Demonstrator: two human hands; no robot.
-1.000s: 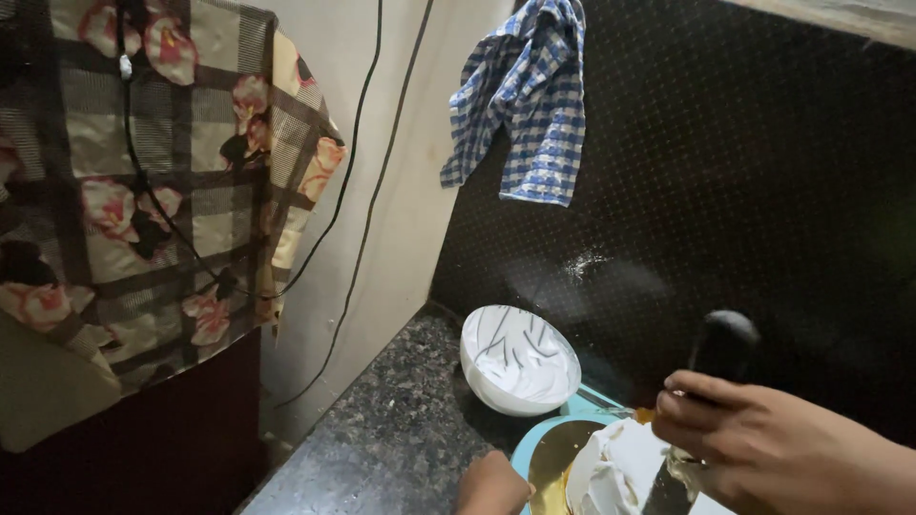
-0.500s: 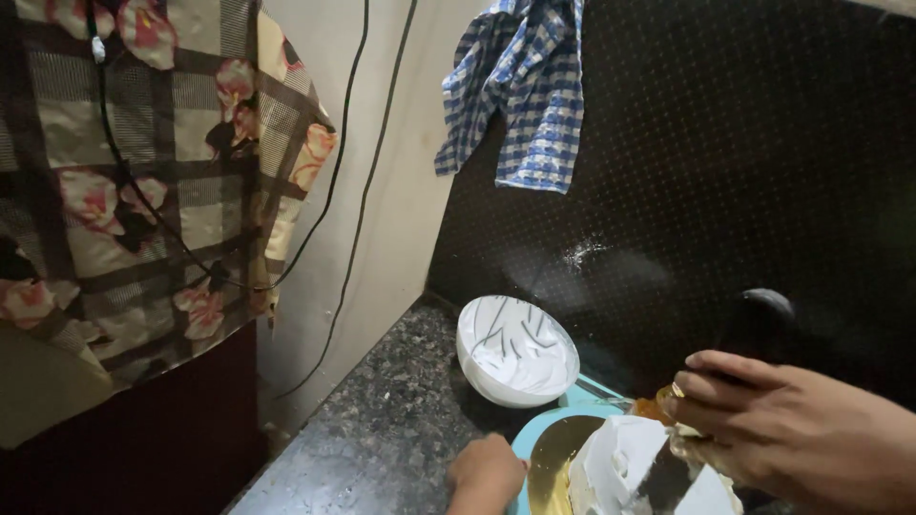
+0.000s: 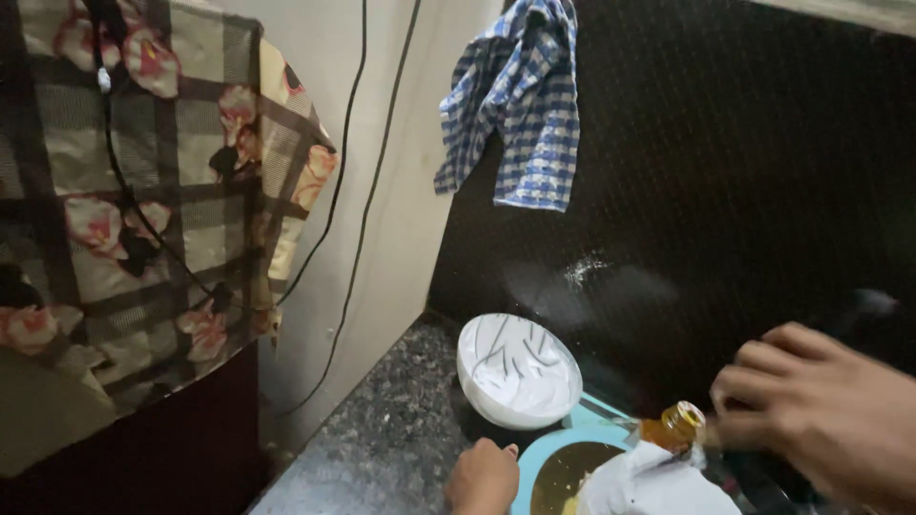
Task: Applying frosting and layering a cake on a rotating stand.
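Head view, white bowl (image 3: 518, 372) behind left hand (image 3: 484, 477), right hand (image 3: 821, 420) blurred

Dark speckled stone counter (image 3: 382, 429) against a black dotted backsplash (image 3: 763, 191). Pale wall (image 3: 401, 191) with two black cables (image 3: 358, 143). Blue checked cloth (image 3: 520, 105) hanging above; floral checked fabric (image 3: 143, 210) at left.

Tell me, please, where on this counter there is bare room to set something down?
The granite counter lies bare between the wall with the black cables and the white bowl. To the right it is crowded: left hand, blue plate, amber bottle, right hand.
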